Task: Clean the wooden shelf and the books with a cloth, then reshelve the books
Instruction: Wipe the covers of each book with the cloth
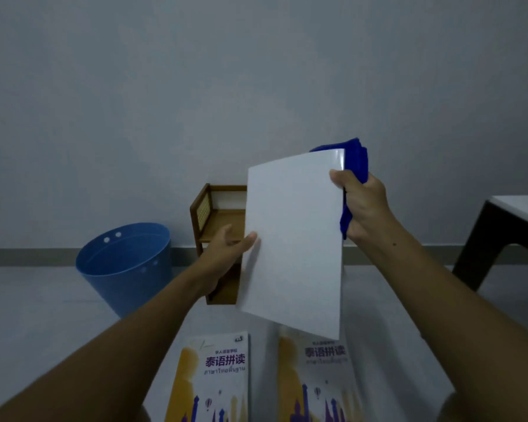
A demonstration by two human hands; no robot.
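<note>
I hold a white-covered book [293,239] upright in front of me, its plain cover facing me. My left hand [226,254] grips its left edge. My right hand [360,205] pinches its upper right edge and also holds a folded blue cloth [355,159], most of which sits behind the book. A small wooden shelf [214,220] stands on the floor against the wall, partly hidden behind the book and my left hand. Two books with yellow and purple covers lie flat on the floor below, one at the left [214,382], one at the right [317,382].
A blue plastic bucket [125,266] stands tilted on the floor left of the shelf. A dark-legged table with a white top [506,229] is at the right edge. A grey wall runs behind everything.
</note>
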